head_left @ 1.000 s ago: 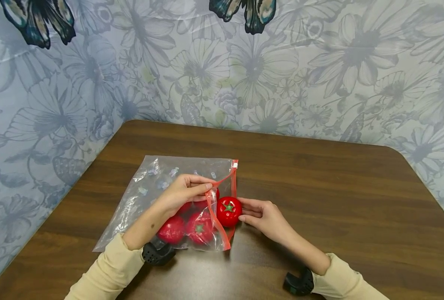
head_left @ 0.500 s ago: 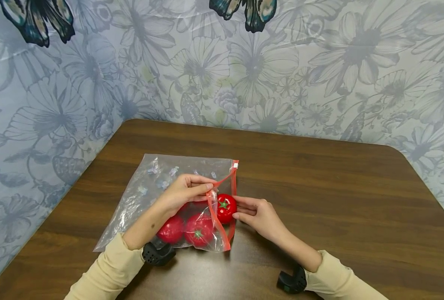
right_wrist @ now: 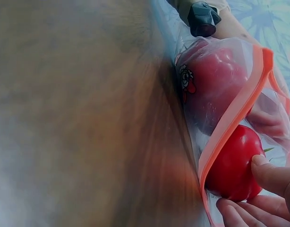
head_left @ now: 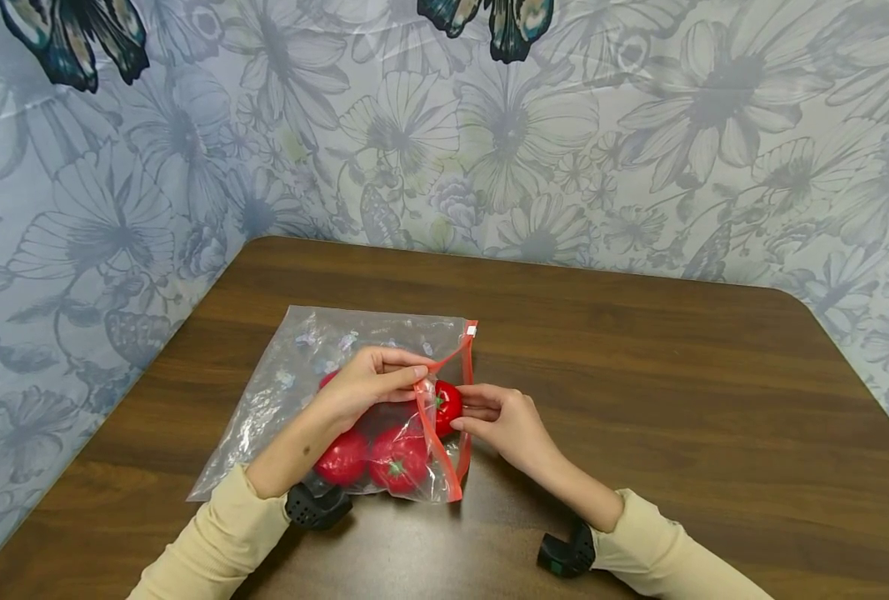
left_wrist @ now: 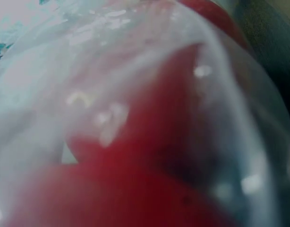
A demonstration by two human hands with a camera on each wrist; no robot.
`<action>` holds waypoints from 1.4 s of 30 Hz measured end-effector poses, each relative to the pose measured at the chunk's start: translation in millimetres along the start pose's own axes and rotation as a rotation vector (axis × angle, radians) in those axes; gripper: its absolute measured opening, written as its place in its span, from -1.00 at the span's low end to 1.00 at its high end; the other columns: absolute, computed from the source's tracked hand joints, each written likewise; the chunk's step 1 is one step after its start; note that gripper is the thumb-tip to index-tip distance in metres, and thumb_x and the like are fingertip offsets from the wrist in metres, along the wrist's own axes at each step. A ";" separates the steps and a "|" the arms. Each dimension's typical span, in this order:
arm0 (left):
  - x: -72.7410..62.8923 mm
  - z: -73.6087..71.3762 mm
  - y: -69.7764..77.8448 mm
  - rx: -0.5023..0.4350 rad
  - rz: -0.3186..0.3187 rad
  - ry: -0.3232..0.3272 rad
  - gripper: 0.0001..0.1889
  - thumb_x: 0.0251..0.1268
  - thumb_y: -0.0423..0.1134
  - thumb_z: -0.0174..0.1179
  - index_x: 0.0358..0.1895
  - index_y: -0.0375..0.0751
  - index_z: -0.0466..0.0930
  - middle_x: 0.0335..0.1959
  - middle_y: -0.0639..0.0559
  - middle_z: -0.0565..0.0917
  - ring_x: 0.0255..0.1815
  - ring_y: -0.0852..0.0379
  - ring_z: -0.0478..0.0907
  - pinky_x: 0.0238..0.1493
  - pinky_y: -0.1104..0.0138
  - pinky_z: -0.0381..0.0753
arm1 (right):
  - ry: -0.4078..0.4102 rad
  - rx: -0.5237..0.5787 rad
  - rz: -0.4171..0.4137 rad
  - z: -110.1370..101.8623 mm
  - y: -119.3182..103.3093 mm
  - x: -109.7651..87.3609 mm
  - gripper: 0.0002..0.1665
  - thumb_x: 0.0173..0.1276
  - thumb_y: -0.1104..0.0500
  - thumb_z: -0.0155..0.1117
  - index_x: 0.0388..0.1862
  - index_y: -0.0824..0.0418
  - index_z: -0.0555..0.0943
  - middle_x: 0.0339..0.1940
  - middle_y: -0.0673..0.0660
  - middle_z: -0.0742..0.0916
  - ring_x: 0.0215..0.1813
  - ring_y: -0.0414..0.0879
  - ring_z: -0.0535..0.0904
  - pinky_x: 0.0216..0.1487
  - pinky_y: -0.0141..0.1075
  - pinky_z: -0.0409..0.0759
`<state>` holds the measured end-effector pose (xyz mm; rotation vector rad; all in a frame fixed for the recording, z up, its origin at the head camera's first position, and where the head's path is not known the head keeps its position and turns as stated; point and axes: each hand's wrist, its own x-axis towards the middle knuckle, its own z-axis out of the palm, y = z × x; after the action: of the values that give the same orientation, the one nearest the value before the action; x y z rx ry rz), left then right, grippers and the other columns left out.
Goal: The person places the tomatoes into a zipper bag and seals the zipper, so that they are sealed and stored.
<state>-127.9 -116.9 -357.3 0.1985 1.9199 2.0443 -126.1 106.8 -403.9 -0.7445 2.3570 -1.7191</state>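
Observation:
A clear zip bag (head_left: pixel 257 417) lies on the table, its orange-edged mouth facing right. My left hand (head_left: pixel 369 385) pinches the upper edge of that mouth and lifts it. Several red tomatoes (head_left: pixel 399 460) sit inside, partly hidden by my left hand. My right hand (head_left: pixel 510 423) holds another tomato (right_wrist: pixel 234 163) at the mouth, thumb on one side and fingers on the other. Part of this tomato is behind the orange edge. Through blurred plastic, the left wrist view shows red tomatoes (left_wrist: pixel 135 127) close up.
The brown wooden table (head_left: pixel 639 375) extends to the right and behind the bag. A white slider (head_left: pixel 471 331) sits at the far end of the orange strip. Black wrist devices (head_left: pixel 317 507) are on both wrists. A flower-patterned cloth (head_left: pixel 549 150) hangs behind the table.
My right hand has moved left with the tomato, which is now further into the bag's mouth. My left hand keeps its hold on the edge, almost unmoved.

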 end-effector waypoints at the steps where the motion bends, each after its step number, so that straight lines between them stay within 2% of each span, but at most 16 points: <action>1: -0.1 -0.1 0.2 0.004 0.000 0.001 -0.67 0.27 -0.43 0.17 0.04 -0.57 0.50 -0.24 -0.21 0.67 -0.29 0.04 0.66 -0.13 0.19 0.60 | 0.002 -0.007 -0.002 0.7 -0.5 0.3 -0.51 0.05 0.31 0.46 -0.02 0.46 0.59 -0.16 0.28 0.70 -0.19 0.00 0.68 -0.21 -0.30 0.63; 9: -0.8 -2.1 0.5 0.029 -0.001 0.008 -0.68 0.27 -0.43 0.16 0.04 -0.56 0.51 -0.17 -0.22 0.66 -0.27 0.07 0.65 -0.14 0.19 0.61 | 0.006 -0.071 -0.018 0.2 -0.6 1.2 -0.67 0.14 0.33 0.39 -0.09 0.40 0.65 -0.18 0.22 0.71 -0.20 -0.07 0.67 -0.22 -0.34 0.63; 15: -1.6 -1.4 0.7 0.013 -0.003 0.011 -0.68 0.27 -0.41 0.17 0.05 -0.55 0.51 -0.23 -0.19 0.68 -0.30 0.08 0.66 -0.15 0.21 0.61 | -0.063 -0.114 -0.004 -15.4 -3.1 -5.2 -0.74 0.29 0.26 0.28 -0.07 0.32 0.66 -0.16 0.13 0.72 -0.19 -0.11 0.65 -0.18 -0.35 0.62; 18: -2.3 -0.7 0.7 -0.001 0.003 0.003 -0.67 0.28 -0.42 0.16 0.05 -0.56 0.51 -0.29 -0.19 0.68 -0.32 0.07 0.66 -0.15 0.21 0.61 | -0.152 -0.161 0.026 -28.8 -5.8 -12.9 -0.80 0.36 0.18 0.21 -0.19 0.27 0.69 -0.30 0.06 0.73 -0.28 -0.11 0.65 -0.26 -0.33 0.64; 20: -2.9 -0.3 0.9 -0.007 0.003 0.000 -0.67 0.28 -0.42 0.16 0.05 -0.57 0.50 -0.32 -0.19 0.69 -0.33 0.07 0.66 -0.15 0.22 0.62 | -0.257 -0.156 0.067 -35.3 -7.1 -19.6 -0.75 0.40 0.12 0.16 -0.29 0.25 0.69 -0.40 0.02 0.72 -0.37 -0.10 0.64 -0.35 -0.30 0.64; 24: -3.7 -0.6 0.5 -0.007 0.005 -0.002 -0.66 0.27 -0.41 0.18 0.04 -0.57 0.50 -0.31 -0.19 0.69 -0.32 0.07 0.66 -0.16 0.22 0.62 | -0.490 -0.052 0.173 -29.6 -9.7 -35.8 -0.67 0.41 0.04 0.13 -0.39 0.22 0.69 -0.52 0.01 0.71 -0.50 -0.10 0.64 -0.55 -0.30 0.61; 27: -4.6 -0.4 -0.7 -0.010 0.006 -0.002 -0.65 0.27 -0.40 0.18 0.05 -0.57 0.50 -0.29 -0.20 0.69 -0.31 0.06 0.67 -0.15 0.23 0.62 | -0.572 0.068 0.247 -13.9 -13.4 -46.2 -0.70 0.37 0.03 0.18 -0.37 0.21 0.69 -0.54 0.04 0.71 -0.53 -0.08 0.65 -0.63 -0.38 0.54; 31: -4.9 0.7 -2.0 -0.011 0.011 -0.001 -0.66 0.27 -0.40 0.17 0.05 -0.58 0.49 -0.29 -0.20 0.69 -0.30 0.05 0.67 -0.15 0.23 0.62 | -0.573 0.208 0.298 0.8 -17.0 -52.5 -0.71 0.35 0.06 0.20 -0.35 0.27 0.68 -0.51 0.12 0.72 -0.49 -0.04 0.66 -0.64 -0.46 0.45; 36: -3.3 1.5 -1.7 -0.024 0.016 -0.009 -0.65 0.27 -0.37 0.18 0.05 -0.57 0.50 -0.31 -0.20 0.69 -0.29 0.05 0.66 -0.14 0.21 0.61 | -0.575 0.338 0.297 2.9 -17.8 -54.0 -0.70 0.38 0.14 0.16 -0.29 0.39 0.65 -0.45 0.22 0.72 -0.41 -0.02 0.68 -0.58 -0.47 0.47; 38: -3.3 1.5 -1.6 -0.027 0.015 -0.008 -0.64 0.27 -0.37 0.19 0.05 -0.57 0.49 -0.31 -0.19 0.69 -0.29 0.06 0.66 -0.15 0.21 0.62 | -0.569 0.369 0.316 3.5 -18.1 -53.8 -0.67 0.40 0.11 0.13 -0.27 0.40 0.64 -0.43 0.23 0.72 -0.40 -0.04 0.68 -0.58 -0.48 0.47; 42: -4.2 2.3 -0.8 -0.024 0.011 -0.012 -0.64 0.27 -0.37 0.19 0.05 -0.58 0.49 -0.31 -0.21 0.69 -0.28 0.03 0.67 -0.15 0.19 0.61 | -0.507 0.387 0.357 6.8 -18.8 -53.3 -0.62 0.39 0.07 0.16 -0.29 0.43 0.63 -0.46 0.22 0.72 -0.44 -0.11 0.67 -0.62 -0.49 0.43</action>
<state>-123.1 -116.1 -357.4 0.2150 1.8905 2.0673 -71.3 121.2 -398.4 -0.5638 1.6401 -1.5358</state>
